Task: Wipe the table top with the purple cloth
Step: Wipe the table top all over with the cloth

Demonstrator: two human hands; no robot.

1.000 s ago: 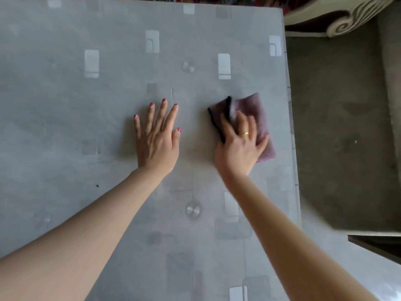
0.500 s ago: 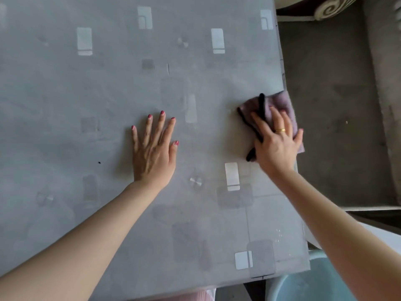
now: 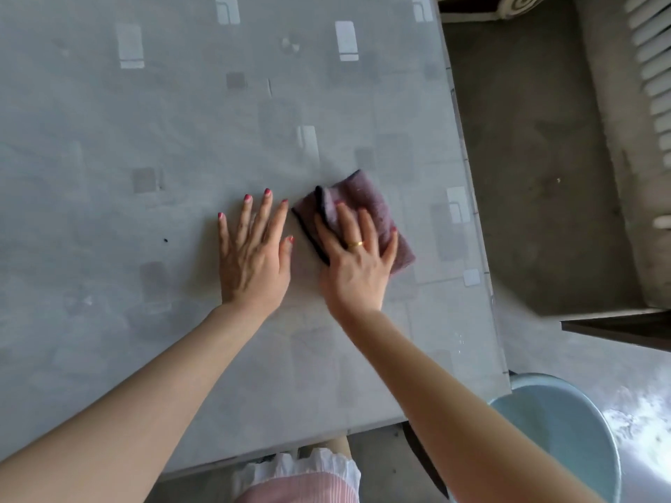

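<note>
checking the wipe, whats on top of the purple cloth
The right hand lies flat on the purple cloth, fingers spread. The cloth part beneath the palm is hidden.

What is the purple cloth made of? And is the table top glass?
The purple cloth looks like soft, fuzzy fabric, maybe microfibre, with a black stitched edge. The table top looks smooth and slightly shiny, with pale reflections, perhaps glass or clear plastic over a patterned grey sheet; I cannot say which.
</note>
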